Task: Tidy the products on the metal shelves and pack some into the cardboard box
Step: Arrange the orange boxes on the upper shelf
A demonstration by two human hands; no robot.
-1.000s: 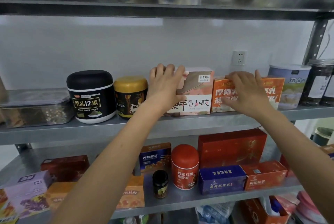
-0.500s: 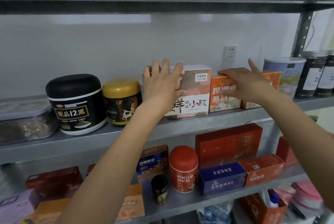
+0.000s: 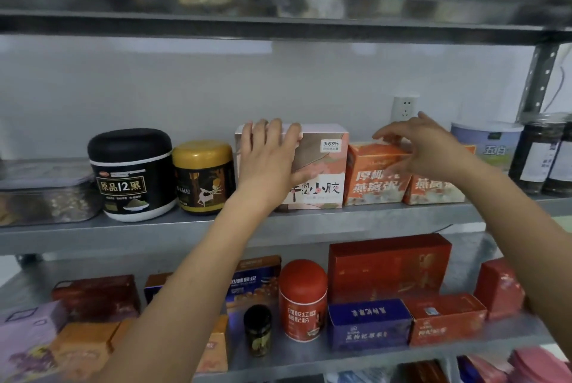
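On the middle metal shelf (image 3: 340, 223) stands a pink-and-white box (image 3: 322, 172). My left hand (image 3: 267, 159) lies flat on its front left, with the fingers hooked over its top edge. Two orange boxes (image 3: 371, 184) (image 3: 433, 192) stand side by side to its right. My right hand (image 3: 424, 147) hovers at their top edges with fingers spread and curved, holding nothing. No cardboard box is in view.
A black jar (image 3: 130, 178), a gold-lidded jar (image 3: 202, 178) and a clear container (image 3: 43, 194) stand left of the pink box. A pale tub (image 3: 492, 144) and dark glass jars (image 3: 538, 156) stand right. Below are a red tin (image 3: 303, 299) and several boxes.
My right hand has lifted from flat on the orange boxes' fronts to their tops, with fingers spreading. My left hand stays on the pink box. The second orange box now sits a little lower and apart.
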